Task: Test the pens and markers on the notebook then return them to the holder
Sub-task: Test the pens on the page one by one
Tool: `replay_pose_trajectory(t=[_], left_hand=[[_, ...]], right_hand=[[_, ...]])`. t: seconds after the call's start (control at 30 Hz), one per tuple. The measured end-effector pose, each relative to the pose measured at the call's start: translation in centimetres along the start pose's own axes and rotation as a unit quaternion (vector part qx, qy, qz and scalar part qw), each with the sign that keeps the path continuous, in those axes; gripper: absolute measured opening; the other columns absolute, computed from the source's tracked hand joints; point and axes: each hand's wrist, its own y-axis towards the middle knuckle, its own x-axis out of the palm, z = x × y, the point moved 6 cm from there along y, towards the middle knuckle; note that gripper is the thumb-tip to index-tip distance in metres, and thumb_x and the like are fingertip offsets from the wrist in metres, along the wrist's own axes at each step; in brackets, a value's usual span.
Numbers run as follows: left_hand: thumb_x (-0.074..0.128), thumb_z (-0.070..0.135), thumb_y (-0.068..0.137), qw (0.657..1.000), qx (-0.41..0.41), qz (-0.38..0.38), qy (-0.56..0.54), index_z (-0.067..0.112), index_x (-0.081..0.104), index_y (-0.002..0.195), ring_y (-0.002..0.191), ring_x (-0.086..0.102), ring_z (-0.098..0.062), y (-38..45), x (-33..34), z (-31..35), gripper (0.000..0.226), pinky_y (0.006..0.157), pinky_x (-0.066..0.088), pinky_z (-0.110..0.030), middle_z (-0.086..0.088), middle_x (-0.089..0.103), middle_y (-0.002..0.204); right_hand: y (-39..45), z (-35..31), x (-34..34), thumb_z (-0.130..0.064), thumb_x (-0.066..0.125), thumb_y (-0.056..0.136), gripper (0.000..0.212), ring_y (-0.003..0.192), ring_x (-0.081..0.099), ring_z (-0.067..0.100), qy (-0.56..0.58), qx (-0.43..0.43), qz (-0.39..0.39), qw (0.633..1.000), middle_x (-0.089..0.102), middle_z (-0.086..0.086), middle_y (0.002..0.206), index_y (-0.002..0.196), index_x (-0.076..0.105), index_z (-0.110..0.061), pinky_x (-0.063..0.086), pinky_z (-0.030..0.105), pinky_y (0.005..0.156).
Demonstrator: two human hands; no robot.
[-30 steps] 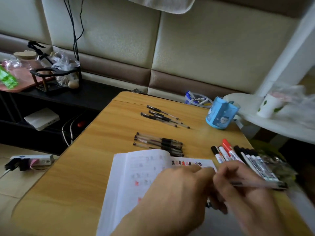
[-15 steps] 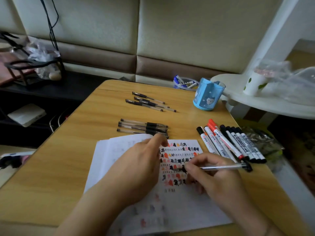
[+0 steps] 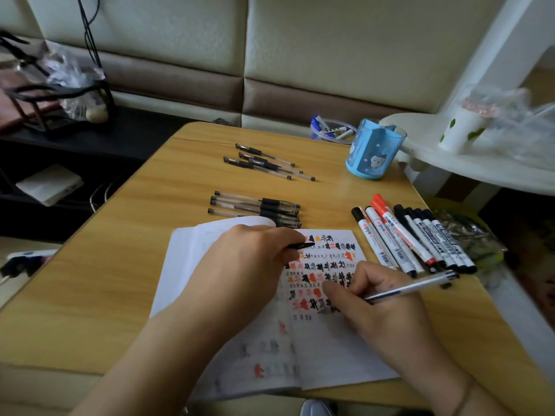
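An open notebook (image 3: 327,349) lies on the wooden table (image 3: 99,265), its right page covered with black and red test marks. My right hand (image 3: 381,307) grips a clear pen (image 3: 414,288) with its tip down on the page. My left hand (image 3: 243,265) rests on the left page and pinches a black pen cap (image 3: 301,245). Several capped gel pens (image 3: 255,207) lie just above the notebook, several more pens (image 3: 267,163) farther back. A row of markers (image 3: 411,238) lies to the right. The blue holder (image 3: 371,151) stands at the back right.
A clear dish of small items (image 3: 330,132) sits behind the holder. A white side table (image 3: 468,163) with a cup (image 3: 459,127) and plastic bags stands to the right. A crinkled plastic wrapper (image 3: 468,235) lies by the markers. A dark shelf (image 3: 75,139) is at the left.
The view dropped toward the notebook. My right hand brought the pen down to the page, and my left hand settled on the left page with the cap.
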Motion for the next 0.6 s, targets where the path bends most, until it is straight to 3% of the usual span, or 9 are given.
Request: replay_pose_trajectory(t=[0.13, 0.6], left_hand=[[0.056, 0.026, 0.083, 1.000, -0.002, -0.008, -0.005, 0.026, 0.073, 0.102, 0.078, 0.068, -0.019, -0.11, 0.24, 0.15, 0.025, 0.062, 0.056, -0.036, 0.006, 0.074, 0.088], [0.060, 0.026, 0.081, 1.000, 0.001, -0.020, -0.003, 0.026, 0.074, 0.101, 0.077, 0.068, -0.014, -0.07, 0.50, 0.65, 0.023, 0.063, 0.056, -0.028, 0.009, 0.074, 0.088]], right_hand=[[0.20, 0.41, 0.33, -0.011, 0.077, 0.077, 0.041, 0.038, 0.031, 0.006, -0.029, -0.003, -0.011, 1.000, 0.037, -0.007, 0.041, 0.052, 0.045, -0.012, 0.028, 0.019, 0.039], [0.11, 0.47, 0.48, -0.007, 0.075, 0.078, 0.040, 0.040, 0.034, 0.005, -0.056, -0.002, -0.025, 0.998, 0.040, -0.005, 0.041, 0.052, 0.047, -0.018, 0.030, 0.018, 0.040]])
